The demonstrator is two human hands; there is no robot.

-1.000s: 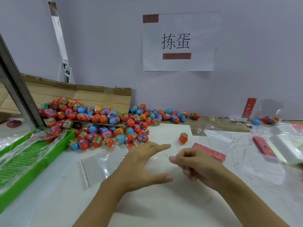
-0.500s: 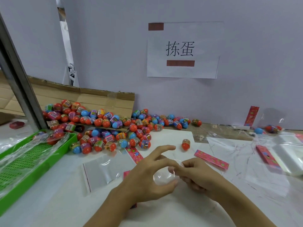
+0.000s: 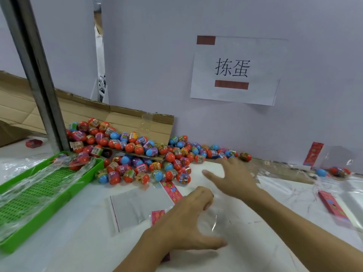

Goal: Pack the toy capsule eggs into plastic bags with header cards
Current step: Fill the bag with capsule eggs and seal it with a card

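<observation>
Since a moment ago my right hand (image 3: 233, 176) has left the bag and stretched out toward the egg pile (image 3: 137, 154), fingers straight and spread, holding nothing; its fingertips are near the eggs at the pile's right edge but I cannot tell if they touch one. My left hand (image 3: 188, 218) curls round the mouth of a clear plastic bag (image 3: 211, 222), thumb underneath, holding it open on the white table (image 3: 78, 242).

Left of the pile, the green tray (image 3: 39, 195) holds crumpled clear film and a few eggs at its far end. Behind the pile, an open cardboard box (image 3: 125, 122) spills eggs onto the table. Another flat bag (image 3: 137, 209) lies just in front of the pile, and a pink header card (image 3: 171, 190) lies between the pile and my left hand.
</observation>
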